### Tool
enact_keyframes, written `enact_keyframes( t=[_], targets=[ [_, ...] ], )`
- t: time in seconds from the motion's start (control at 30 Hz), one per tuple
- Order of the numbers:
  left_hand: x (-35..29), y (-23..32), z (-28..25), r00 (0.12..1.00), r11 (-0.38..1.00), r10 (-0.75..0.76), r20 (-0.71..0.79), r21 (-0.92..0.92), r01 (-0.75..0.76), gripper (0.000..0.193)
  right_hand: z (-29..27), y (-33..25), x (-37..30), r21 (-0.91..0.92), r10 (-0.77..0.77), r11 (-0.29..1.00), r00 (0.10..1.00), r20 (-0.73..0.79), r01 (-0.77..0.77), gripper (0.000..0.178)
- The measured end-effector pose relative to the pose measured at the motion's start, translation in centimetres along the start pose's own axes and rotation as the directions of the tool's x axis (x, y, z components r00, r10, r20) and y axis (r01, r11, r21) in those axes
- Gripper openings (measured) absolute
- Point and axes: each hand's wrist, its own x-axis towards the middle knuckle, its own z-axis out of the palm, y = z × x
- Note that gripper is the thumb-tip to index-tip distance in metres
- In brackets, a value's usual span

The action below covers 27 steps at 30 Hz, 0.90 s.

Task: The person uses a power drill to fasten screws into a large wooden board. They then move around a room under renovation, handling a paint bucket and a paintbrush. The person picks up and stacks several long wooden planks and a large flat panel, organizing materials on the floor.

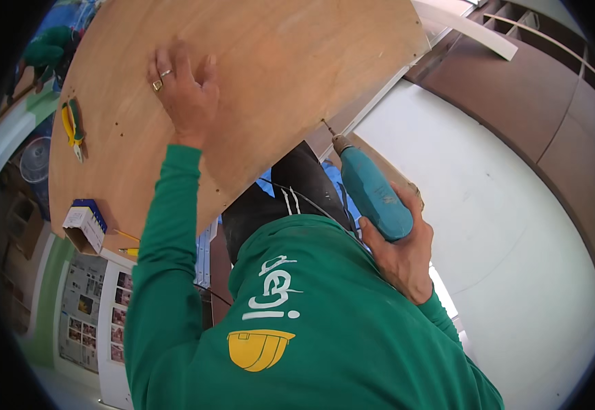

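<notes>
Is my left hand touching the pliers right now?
Apart: the head view shows bare wooden panel between the left hand and the yellow-and-green pliers.

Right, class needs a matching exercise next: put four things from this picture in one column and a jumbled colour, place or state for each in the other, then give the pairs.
Things
1. Left hand
2. Power drill
3. Combination pliers
4. Small cardboard box

Descriptions
A. Yellow and dark green handles
B. White and blue outside, open at one end
C. Palm down on the plywood panel, with rings on its fingers
D. Teal body, held in the right hand

Right pairs: 1-C, 2-D, 3-A, 4-B
</notes>
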Motion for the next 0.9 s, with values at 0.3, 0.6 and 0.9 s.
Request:
enact_keyframes(
  t=[0.3,0.6,0.9],
  targets=[
    [1.9,1.7,0.7,0.992,0.943,-0.030,0.122,0.333,-0.012,0.062,-0.6,0.2,1.0,0.011,0.035,0.999,0.999,-0.007,-0.035,0.070],
    [1.5,0.8,1.3,0.994,0.950,-0.020,0.104,0.312,-0.013,0.064,-0.8,-0.4,1.2,-0.041,-0.035,0.999,0.999,0.002,0.035,0.072],
    [1.5,0.9,1.2,0.994,0.957,-0.029,0.108,0.291,-0.004,0.065,-0.6,-0.6,1.2,-0.051,-0.034,0.998,0.999,-0.021,0.033,0.071]
  ],
)
